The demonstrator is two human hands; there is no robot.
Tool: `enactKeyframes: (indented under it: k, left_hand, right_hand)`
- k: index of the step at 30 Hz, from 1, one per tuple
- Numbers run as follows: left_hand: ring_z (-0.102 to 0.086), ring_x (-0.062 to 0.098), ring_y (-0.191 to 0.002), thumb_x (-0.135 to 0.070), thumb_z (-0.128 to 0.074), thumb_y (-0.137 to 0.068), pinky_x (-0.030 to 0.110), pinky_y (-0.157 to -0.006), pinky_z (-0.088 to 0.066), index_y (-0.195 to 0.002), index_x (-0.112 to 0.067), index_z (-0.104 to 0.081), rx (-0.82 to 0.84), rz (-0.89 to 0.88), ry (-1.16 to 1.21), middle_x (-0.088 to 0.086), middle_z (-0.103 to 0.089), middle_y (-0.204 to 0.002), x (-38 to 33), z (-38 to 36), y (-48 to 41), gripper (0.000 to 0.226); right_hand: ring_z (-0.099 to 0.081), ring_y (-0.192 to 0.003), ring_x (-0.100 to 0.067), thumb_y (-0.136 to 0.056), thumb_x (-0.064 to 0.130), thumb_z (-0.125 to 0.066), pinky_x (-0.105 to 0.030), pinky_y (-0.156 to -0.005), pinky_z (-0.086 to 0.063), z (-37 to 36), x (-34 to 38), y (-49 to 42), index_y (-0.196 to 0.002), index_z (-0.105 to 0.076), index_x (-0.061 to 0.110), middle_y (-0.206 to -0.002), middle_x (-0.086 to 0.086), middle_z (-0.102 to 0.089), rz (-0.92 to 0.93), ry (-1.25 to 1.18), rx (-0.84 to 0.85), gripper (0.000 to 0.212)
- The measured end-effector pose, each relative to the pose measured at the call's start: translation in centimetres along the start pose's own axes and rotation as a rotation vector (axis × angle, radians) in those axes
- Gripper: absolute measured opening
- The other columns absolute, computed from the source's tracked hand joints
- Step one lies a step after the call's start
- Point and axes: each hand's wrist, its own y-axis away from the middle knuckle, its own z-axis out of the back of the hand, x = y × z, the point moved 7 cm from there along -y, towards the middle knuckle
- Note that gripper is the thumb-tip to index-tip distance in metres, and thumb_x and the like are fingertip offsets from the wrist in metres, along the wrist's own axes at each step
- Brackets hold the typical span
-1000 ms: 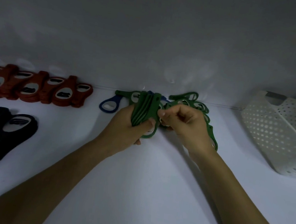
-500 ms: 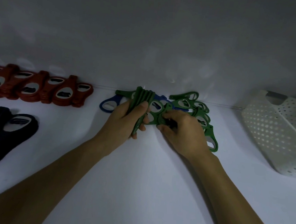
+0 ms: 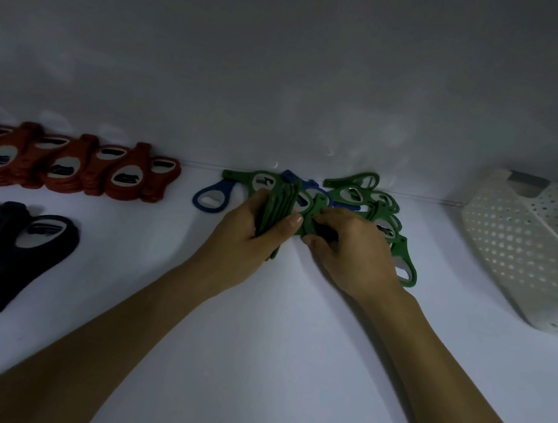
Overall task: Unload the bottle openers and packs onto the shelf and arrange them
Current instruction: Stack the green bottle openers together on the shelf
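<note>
**Shelf** [image 3: 288, 367]: white, flat; it carries everything listed below.

**Left hand** [image 3: 248, 232]: grips a stack [image 3: 279, 208] of green openers stood on edge. The fingers wrap the left face and the thumb lies across the right face. The stack's long axis runs near to far, leaning a little right at the far end. It sits mid-shelf, close to the back wall.

**Right hand** [image 3: 352, 253]: fingers curled, pinching one green opener [image 3: 315, 211] by its near end. This opener lies nearly flat, just right of the stack and touching the left thumb tip. Its long axis also runs near to far, with the small-holed end pointing far.

**Key relation:** the opener lies directly right of the stack, and the right hand is the one on it. Judged next step: tip it up on edge and slide it left against the stack's right face. Both axes already run nearly parallel, so little turning seems needed.

**Pile** [image 3: 380, 204]: loose green openers, overlapping, right of and behind the right hand; not yet gathered.

**Blue opener** [image 3: 208, 198]: flat, just left of the stack. A second blue piece shows behind it, mostly hidden.

**Red row** [image 3: 68, 168]: far left, overlapped in a line.

**Black group** [image 3: 9, 245]: near left.

**Basket** [image 3: 524, 257]: white, perforated, tipped, far right; contents cannot be seen.
</note>
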Motion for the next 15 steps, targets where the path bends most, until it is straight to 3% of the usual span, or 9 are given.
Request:
enactKeyframes:
  k: [3, 6, 8, 10, 12, 13, 15]
  left_hand:
    - [-0.058, 0.035, -0.077, -0.047, -0.059, -0.079, 0.047, -0.075, -0.052, -0.092, -0.013, -0.057, -0.005, -0.008, -0.027, 0.028, -0.057, -0.088, 0.0, 0.0, 0.1, 0.036]
    - [-0.056, 0.019, -0.070, -0.030, -0.062, -0.088, 0.030, -0.065, -0.051, -0.092, -0.008, -0.054, -0.015, 0.006, -0.008, 0.024, -0.056, -0.084, 0.4, 0.1, 0.0, 0.024]
    - [-0.054, 0.009, -0.072, -0.017, -0.063, -0.089, 0.020, -0.064, -0.049, -0.094, -0.005, -0.052, -0.020, 0.016, 0.002, 0.012, -0.056, -0.080, 0.6, 0.2, 0.1, 0.017]
    - [-0.056, 0.004, -0.071, -0.012, -0.066, -0.085, 0.017, -0.064, -0.050, -0.091, -0.009, -0.053, -0.018, 0.030, 0.013, -0.004, -0.058, -0.076, 0.8, 0.2, 0.0, 0.014]
    - [-0.060, -0.001, -0.068, -0.015, -0.072, -0.079, 0.016, -0.058, -0.051, -0.085, -0.019, -0.059, 0.000, 0.038, -0.006, -0.015, -0.062, -0.072, 0.8, 0.1, -0.1, 0.015]
    - [-0.061, -0.002, -0.068, -0.018, -0.075, -0.077, 0.016, -0.056, -0.051, -0.083, -0.023, -0.060, 0.015, 0.042, -0.018, -0.016, -0.065, -0.073, 0.6, 0.0, -0.2, 0.016]
    - [-0.066, 0.002, -0.075, -0.018, -0.076, -0.076, 0.017, -0.060, -0.053, -0.086, -0.027, -0.064, 0.055, 0.058, -0.005, -0.012, -0.069, -0.079, 0.6, -0.1, -0.2, 0.019]
  right_hand:
    - [-0.060, -0.080, -0.025, -0.086, 0.025, -0.064, -0.037, -0.069, -0.049, 0.1, 0.2, 0.1, -0.093, -0.068, 0.006, -0.091, -0.006, -0.067, 0.008, 0.005, -0.005, 0.021]
    - [-0.061, -0.075, -0.026, -0.085, 0.022, -0.063, -0.036, -0.065, -0.050, 0.1, 0.1, 0.2, -0.092, -0.068, 0.004, -0.086, -0.008, -0.068, -0.011, -0.001, -0.002, 0.020]
    - [-0.061, -0.077, -0.026, -0.084, 0.022, -0.063, -0.038, -0.067, -0.051, 0.2, 0.0, 0.2, -0.094, -0.068, 0.005, -0.087, -0.008, -0.069, -0.027, -0.005, 0.001, 0.021]
    - [-0.060, -0.079, -0.024, -0.085, 0.020, -0.061, -0.039, -0.069, -0.051, 0.6, 0.2, 0.2, -0.093, -0.068, 0.007, -0.088, -0.007, -0.068, -0.034, -0.049, -0.046, 0.017]
    - [-0.062, -0.086, -0.018, -0.088, 0.020, -0.056, -0.038, -0.074, -0.052, 1.7, 0.3, 0.3, -0.096, -0.071, 0.012, -0.094, 0.000, -0.069, -0.073, -0.266, -0.160, 0.018]
    - [-0.062, -0.092, -0.011, -0.089, 0.025, -0.055, -0.035, -0.080, -0.052, 2.1, 0.5, 0.3, -0.101, -0.071, 0.016, -0.098, 0.007, -0.069, -0.084, -0.418, -0.191, 0.023]
    - [-0.056, -0.104, 0.007, -0.083, 0.045, -0.055, -0.012, -0.088, -0.045, 2.1, 1.3, 0.3, -0.116, -0.066, 0.027, -0.108, 0.025, -0.061, -0.064, -0.626, -0.127, 0.040]
